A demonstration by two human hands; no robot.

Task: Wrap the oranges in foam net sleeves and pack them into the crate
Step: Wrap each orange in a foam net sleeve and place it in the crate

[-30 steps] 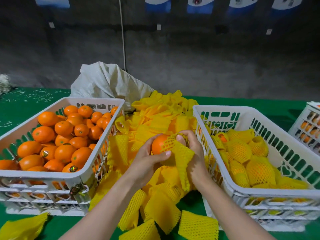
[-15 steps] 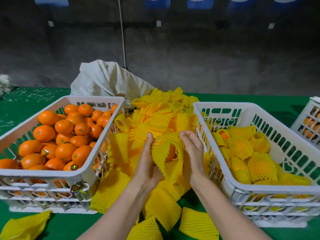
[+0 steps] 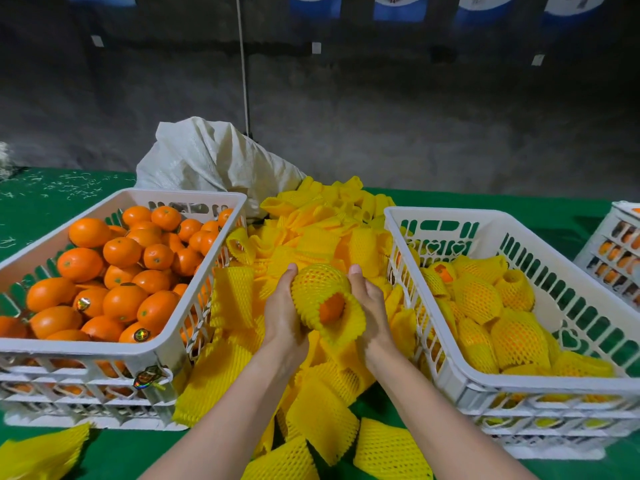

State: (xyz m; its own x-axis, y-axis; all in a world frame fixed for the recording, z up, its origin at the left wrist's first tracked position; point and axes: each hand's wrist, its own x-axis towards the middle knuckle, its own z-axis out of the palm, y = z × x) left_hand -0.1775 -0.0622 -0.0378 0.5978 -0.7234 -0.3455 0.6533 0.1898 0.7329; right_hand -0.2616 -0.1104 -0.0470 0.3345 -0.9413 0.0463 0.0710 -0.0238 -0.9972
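Note:
Between both hands sits an orange [image 3: 331, 307] inside a yellow foam net sleeve [image 3: 320, 284], its open end facing me with bare peel showing. My left hand [image 3: 284, 311] grips the sleeve's left side and my right hand [image 3: 370, 311] grips its right side, above a pile of loose yellow sleeves [image 3: 311, 233]. A white crate [image 3: 45, 251] on the left holds several bare oranges [image 3: 121, 271]. The white crate [image 3: 485, 375] on the right holds several wrapped oranges [image 3: 478, 299].
A grey woven sack [image 3: 214, 161] lies behind the pile. Another white crate [image 3: 620, 247] with oranges stands at the far right edge. Loose sleeves [image 3: 41, 452] lie on the green table near the front left and front middle. A dark wall rises behind.
The sleeve has been pulled over the orange, which now shows only at the open end. Both hands moved from stretching the sleeve to cupping the wrapped fruit.

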